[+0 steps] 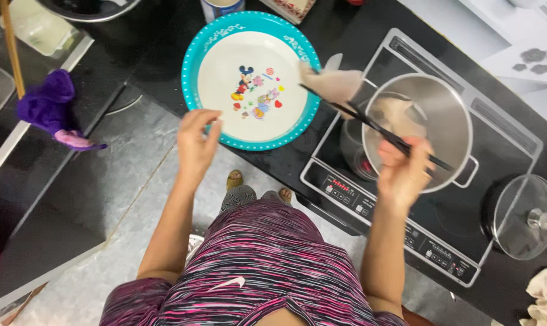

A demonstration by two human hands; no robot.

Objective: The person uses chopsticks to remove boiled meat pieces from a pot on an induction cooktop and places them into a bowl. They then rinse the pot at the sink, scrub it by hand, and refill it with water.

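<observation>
Left hand: my left hand (196,140) grips the near rim of the plate (208,42), fingers curled over the edge, thumb beside them
Plate: round, white centre with cartoon figures, turquoise rim; it rests on the black counter (153,54), just left of the cooktop
Right hand: my right hand (403,172) is closed around a pair of dark chopsticks (370,124), held over the pot
Chopsticks: they slant up and left from my fingers; their tips pinch a pale, flat piece of food (334,81)
Food position: the piece hangs between the pot and the plate, overlapping the plate's right rim
Pot: steel pot (445,115) stands on the induction cooktop (509,139), more pale pieces inside
Lid: glass lid (524,216) lies on the cooktop's right end, well apart from my hands
Cloth: purple cloth (47,102) at far left
</observation>
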